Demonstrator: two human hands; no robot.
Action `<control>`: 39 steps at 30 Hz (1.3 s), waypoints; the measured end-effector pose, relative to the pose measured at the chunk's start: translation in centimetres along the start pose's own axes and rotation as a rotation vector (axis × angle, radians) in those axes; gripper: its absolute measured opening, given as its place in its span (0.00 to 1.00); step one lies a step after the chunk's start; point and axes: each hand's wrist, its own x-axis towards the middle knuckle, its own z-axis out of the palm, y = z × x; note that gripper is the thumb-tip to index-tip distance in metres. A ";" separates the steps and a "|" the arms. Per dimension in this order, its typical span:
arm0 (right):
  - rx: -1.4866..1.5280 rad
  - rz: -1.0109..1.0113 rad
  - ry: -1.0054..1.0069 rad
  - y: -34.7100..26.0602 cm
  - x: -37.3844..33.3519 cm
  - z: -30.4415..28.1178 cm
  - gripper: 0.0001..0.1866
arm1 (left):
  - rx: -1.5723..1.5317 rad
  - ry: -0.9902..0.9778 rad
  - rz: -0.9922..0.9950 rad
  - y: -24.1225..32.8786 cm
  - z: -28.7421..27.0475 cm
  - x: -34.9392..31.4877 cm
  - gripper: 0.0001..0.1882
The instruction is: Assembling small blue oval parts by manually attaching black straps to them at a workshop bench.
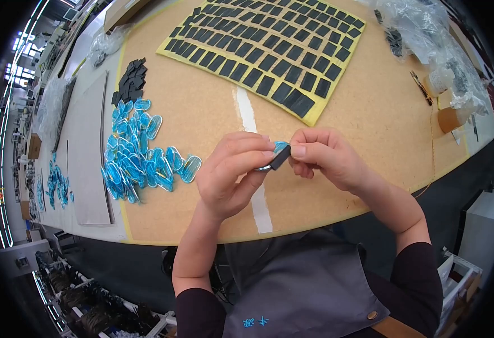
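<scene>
You are working over a tan fibreboard tabletop (202,112) with both hands raised just above it, near the front edge.

Your left hand (230,172) is curling closed around a small blue-edged clear oval plastic piece (279,147), thumb and forefinger pinching it; only its top rim is showing past your fingers.

Your right hand (328,158) is pinching a small black rectangular foam pad (280,158) between thumb and fingertips, pressing it against the oval piece. The two parts are touching, right between your hands.

To your left, a loose heap of matching blue-edged clear ovals (137,158) is lying on the board, well apart from your hands. Just beyond that heap, a small pile of loose black pads (130,81) is sitting.

Farther ahead, a yellow backing sheet (309,117) is carrying rows of black rectangular pads, slightly skewed to the table edge. A strip of white tape (247,115) is running along the board beneath your hands.

At far right, crumpled clear plastic bags (427,34) are lying beside a small bottle of amber liquid (452,119).
</scene>
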 end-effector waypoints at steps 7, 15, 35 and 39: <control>-0.814 -0.555 0.276 -0.3 -0.1 1.6 0.05 | -0.384 0.162 -0.671 1.6 0.8 -0.7 0.07; -0.923 -0.484 0.298 0.3 0.1 1.6 0.03 | -0.618 0.151 -0.904 1.9 0.7 -0.3 0.05; -0.506 -0.215 0.125 -0.1 0.0 1.7 0.05 | -0.719 0.051 -1.015 1.8 0.5 -0.4 0.07; -0.452 -0.236 0.103 0.3 0.1 1.4 0.05 | -0.709 0.042 -0.989 1.8 0.5 -0.3 0.07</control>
